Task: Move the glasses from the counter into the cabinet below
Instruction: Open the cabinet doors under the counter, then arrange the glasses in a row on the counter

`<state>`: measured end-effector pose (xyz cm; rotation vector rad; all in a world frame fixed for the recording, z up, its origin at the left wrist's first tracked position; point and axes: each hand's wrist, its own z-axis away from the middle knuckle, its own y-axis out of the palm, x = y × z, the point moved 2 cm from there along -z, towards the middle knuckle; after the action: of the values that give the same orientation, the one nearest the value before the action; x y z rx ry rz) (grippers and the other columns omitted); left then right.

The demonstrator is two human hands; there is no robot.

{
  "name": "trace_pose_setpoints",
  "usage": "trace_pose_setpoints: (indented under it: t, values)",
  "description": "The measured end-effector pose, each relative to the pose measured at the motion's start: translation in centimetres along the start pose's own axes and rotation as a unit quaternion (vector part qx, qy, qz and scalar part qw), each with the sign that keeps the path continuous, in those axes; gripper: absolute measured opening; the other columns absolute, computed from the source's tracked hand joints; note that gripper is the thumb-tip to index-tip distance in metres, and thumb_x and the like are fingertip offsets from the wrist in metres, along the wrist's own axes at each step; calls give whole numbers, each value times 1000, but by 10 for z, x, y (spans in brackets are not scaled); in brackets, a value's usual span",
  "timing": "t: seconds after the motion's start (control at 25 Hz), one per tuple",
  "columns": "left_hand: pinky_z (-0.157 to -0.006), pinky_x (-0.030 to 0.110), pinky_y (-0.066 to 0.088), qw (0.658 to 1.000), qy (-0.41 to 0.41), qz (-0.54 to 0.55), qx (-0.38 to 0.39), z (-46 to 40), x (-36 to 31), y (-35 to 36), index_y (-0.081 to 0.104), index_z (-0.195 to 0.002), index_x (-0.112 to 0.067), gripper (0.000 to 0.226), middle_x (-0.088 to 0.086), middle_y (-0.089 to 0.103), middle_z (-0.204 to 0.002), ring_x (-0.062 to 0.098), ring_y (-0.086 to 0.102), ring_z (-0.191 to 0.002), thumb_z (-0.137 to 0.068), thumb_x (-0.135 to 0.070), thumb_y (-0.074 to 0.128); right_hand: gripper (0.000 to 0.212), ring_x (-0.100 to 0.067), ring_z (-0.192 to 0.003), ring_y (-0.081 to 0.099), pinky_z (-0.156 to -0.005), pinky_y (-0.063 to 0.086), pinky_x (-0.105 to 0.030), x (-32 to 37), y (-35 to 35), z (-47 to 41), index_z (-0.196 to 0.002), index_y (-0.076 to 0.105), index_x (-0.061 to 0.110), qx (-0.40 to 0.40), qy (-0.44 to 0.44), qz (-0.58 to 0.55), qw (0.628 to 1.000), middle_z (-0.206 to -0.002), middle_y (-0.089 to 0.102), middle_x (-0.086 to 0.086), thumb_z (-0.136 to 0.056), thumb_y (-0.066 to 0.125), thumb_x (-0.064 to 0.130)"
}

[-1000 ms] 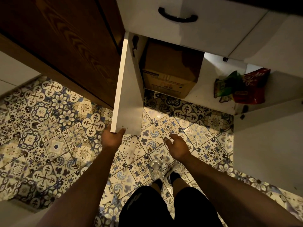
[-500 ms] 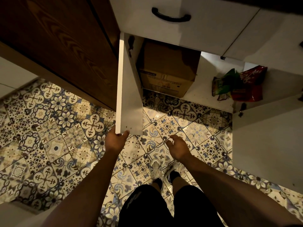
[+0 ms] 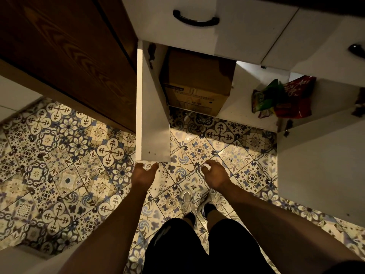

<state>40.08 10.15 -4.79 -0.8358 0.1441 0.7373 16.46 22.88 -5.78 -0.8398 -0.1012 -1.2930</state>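
Both hands hang loosely curled, left hand point(image 3: 145, 173) just under the open cabinet door point(image 3: 153, 115), right hand point(image 3: 214, 175) over patterned floor tiles point(image 3: 59, 155).

The white cabinet point(image 3: 246, 107) below stands open, its left door point(image 3: 153, 107) swung out toward the near side and its right door point(image 3: 320, 165) wide open. Inside, a cardboard box sits left, bright snack bags right.

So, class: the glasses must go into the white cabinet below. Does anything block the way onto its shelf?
Both doors stand open. A brown cardboard box fills the left of the cabinet shelf and crinkly green and red snack bags lie at the right; the bare middle is free. No glasses are in view.
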Motion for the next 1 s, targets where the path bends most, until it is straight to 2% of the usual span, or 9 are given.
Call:
trace_pose_setpoints:
  t: [0.12,0.2,0.28,0.32,0.4,0.52,0.76,0.88,1.0]
  values:
    - [-101,38,47,991,-34,-90,90,16,2,26,62,-121,2,53,22,64,-128,37,60,-119,-91,-41,66,43,-32,-131,49,-106,37,-28,-10,-11,6,-138,54,4,-1,1,10,1000,-139,54,-20,-103,53,29]
    - [-92,37,49,983,-9,-126,136,34,-6,43,65,-87,-4,30,18,70,-97,34,65,-102,-93,-33,64,44,-33,-130,51,-107,38,-30,-22,-21,12,-138,55,3,-1,12,15,1000,-140,53,-21,-103,52,31]
    - [-87,38,50,972,20,-167,164,52,-17,58,56,-68,-11,33,10,63,-74,32,64,-86,-93,-31,63,44,-33,-131,51,-108,38,-30,-34,-32,19,-137,55,2,3,15,24,1000,-141,53,-21,-104,51,30]
    - [-88,36,50,963,37,-191,185,62,-24,66,60,-70,-10,31,12,65,-77,31,64,-86,-94,-30,62,44,-33,-132,50,-109,37,-29,-42,-39,25,-137,55,2,6,20,28,999,-141,53,-21,-104,50,30]
    - [-91,32,47,943,69,-238,221,80,-39,80,69,-97,-3,28,18,70,-110,32,64,-106,-97,-28,58,46,-32,-136,45,-110,34,-29,-57,-52,35,-140,52,3,14,31,36,999,-142,51,-21,-104,49,31]
    - [-96,31,43,929,85,-270,239,101,-61,93,63,-120,0,36,19,62,-133,33,58,-123,-98,-27,56,47,-33,-136,44,-111,37,-31,-76,-69,51,-142,50,3,26,45,28,998,-145,47,-21,-104,48,31]
    - [-94,33,45,906,141,-323,234,142,-116,105,66,-107,-2,32,19,66,-125,35,59,-120,-97,-30,55,46,-31,-137,44,-109,35,-28,-97,-108,77,-142,52,5,10,41,10,999,-145,50,-19,-103,49,30]
    - [-98,34,48,914,159,-306,214,155,-145,102,64,-122,-10,36,16,65,-128,34,60,-119,-96,-35,58,46,-32,-134,46,-107,37,-30,-91,-130,79,-142,51,7,-3,27,-3,1000,-144,48,-19,-103,49,33]
    - [-86,32,50,924,199,-262,197,165,-181,101,62,-127,-13,38,11,69,-121,31,66,-104,-96,-34,58,47,-31,-131,49,-105,39,-31,-75,-161,76,-144,49,10,-18,-6,-19,1000,-146,45,-16,-104,48,35]
